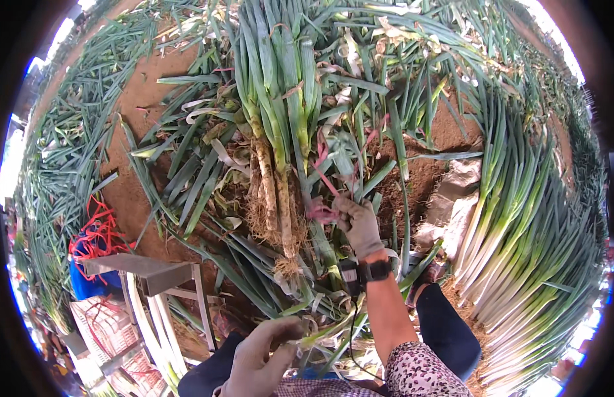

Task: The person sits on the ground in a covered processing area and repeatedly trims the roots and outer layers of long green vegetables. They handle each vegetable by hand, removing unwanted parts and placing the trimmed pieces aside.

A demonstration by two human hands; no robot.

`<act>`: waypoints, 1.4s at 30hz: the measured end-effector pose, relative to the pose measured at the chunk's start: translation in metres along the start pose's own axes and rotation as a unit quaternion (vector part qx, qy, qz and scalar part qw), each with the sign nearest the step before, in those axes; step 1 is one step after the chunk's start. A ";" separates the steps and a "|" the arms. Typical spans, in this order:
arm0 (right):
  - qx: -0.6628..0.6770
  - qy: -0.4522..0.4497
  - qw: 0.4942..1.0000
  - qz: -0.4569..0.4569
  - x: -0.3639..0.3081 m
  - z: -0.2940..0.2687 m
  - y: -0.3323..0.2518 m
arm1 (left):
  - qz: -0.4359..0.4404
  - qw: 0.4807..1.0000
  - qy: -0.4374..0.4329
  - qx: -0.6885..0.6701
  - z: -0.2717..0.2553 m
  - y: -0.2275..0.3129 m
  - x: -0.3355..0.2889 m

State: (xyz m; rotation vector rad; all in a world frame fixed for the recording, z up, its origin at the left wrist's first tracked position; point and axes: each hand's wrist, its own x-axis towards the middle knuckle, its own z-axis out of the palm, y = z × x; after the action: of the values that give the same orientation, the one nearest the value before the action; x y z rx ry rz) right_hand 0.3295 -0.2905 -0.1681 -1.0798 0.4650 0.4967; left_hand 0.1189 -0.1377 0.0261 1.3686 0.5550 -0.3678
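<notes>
My right hand [360,225], in a grey glove and with a black band on the wrist, pinches a pink plastic strip [327,175]. One part of the strip runs up among the leaves, and a crumpled part [320,210] hangs beside the fingers. Just left of it lies a bunch of long green onions [280,132], with dirty stalks and roots toward me and leaves pointing away. My left hand [267,354], gloved too, is low in front of my body. Its thumb and fingers are apart, and nothing shows between them.
On the right lies a big pile of cleaned green onions [512,264], white ends toward me. A metal stand [145,268] is at left, beside red strips [98,228] and a white crate [108,324]. Loose leaves [194,178] litter the brown soil [148,92].
</notes>
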 end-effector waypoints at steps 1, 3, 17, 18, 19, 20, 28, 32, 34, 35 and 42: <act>-0.003 -0.016 1.000 -0.009 -0.020 0.000 -0.005 | 0.010 1.000 -0.005 0.023 -0.001 -0.001 -0.003; -0.009 -0.046 0.999 -0.026 -0.060 -0.004 -0.015 | 0.030 0.997 -0.015 0.069 -0.003 -0.007 -0.008; -0.512 -0.343 0.787 -0.018 -0.260 0.015 -0.056 | 0.091 0.924 -0.225 -0.296 0.022 -0.055 0.020; -0.554 -0.351 0.755 -0.013 -0.266 0.015 -0.052 | 0.066 0.920 -0.205 -0.328 0.025 -0.059 0.018; -0.527 -0.342 0.778 -0.005 -0.270 0.012 -0.046 | 0.041 0.914 -0.186 -0.360 0.027 -0.064 0.015; -0.497 -0.330 0.802 0.005 -0.273 0.005 -0.039 | 0.013 0.905 -0.168 -0.390 0.028 -0.064 0.010; -0.741 0.022 0.646 -0.181 -0.265 -0.049 -0.034 | 0.198 0.968 -0.065 -0.138 -0.010 -0.036 -0.052; -0.505 -0.089 0.808 -0.291 -0.310 0.021 -0.062 | 0.200 0.964 -0.120 -0.124 -0.026 -0.032 -0.073; -0.495 -0.166 0.763 -0.382 -0.327 0.048 -0.067 | 0.196 0.964 -0.128 -0.130 -0.028 -0.030 -0.080; -0.500 -0.193 0.733 -0.419 -0.330 0.055 -0.066 | 0.194 0.963 -0.132 -0.135 -0.028 -0.028 -0.083; -0.527 -0.089 0.764 -0.361 -0.309 0.051 -0.040 | 0.203 0.960 -0.082 -0.176 -0.042 -0.028 -0.093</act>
State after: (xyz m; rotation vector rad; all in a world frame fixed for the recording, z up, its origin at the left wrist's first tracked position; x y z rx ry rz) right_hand 0.1131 -0.3069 0.0607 -2.1416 -0.5185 0.1148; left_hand 0.0210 -0.1082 0.0515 1.0606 0.1795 -0.0397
